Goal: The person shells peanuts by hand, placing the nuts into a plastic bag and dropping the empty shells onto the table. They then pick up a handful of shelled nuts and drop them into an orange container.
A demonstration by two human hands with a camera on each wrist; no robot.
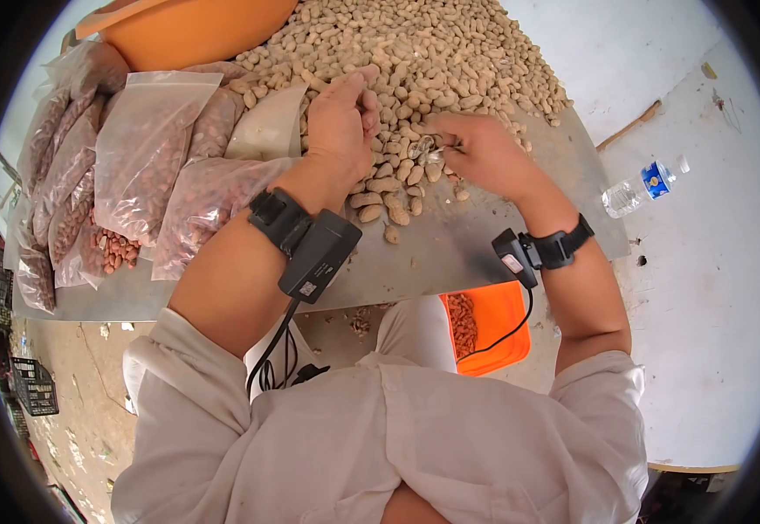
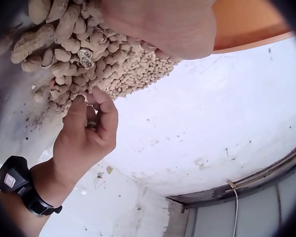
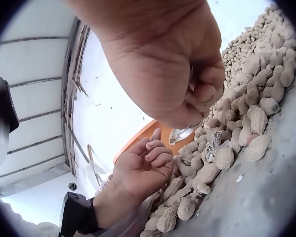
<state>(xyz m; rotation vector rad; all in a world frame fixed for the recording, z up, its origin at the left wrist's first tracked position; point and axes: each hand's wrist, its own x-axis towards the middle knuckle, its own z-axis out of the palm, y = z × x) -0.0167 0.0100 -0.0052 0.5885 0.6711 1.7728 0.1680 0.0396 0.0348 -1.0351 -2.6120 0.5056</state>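
We see the right hand (image 1: 476, 153) pinching a cracked shell (image 1: 423, 148) between thumb and fingertips, so its grip is closed on it. The shell sits just above the near slope of the pile (image 1: 432, 52), between the two hands. Its long axis runs roughly left to right, pointing from the right fingertips towards the left hand (image 1: 340, 122). In the right wrist view its pale hollow seems to face outward, though that view is too blurred for us to be sure.

The left hand rests on the pile with its fingers curled against the thumb. We cannot tell whether that grip holds a pod or nothing.

The pile covers the far middle of the bench (image 1: 450, 253). A bare strip lies between the pile's loose pods and the near edge, widest under the right wrist, where the bench corner juts out. On the left, bags (image 1: 144, 148) of red kernels crowd the bench up to the left forearm, and an orange basin (image 1: 188, 26) stands behind them. Below the near edge an orange tub (image 1: 498, 327) holds kernels. A bottle (image 1: 646, 183) lies on the floor, well off to the right.
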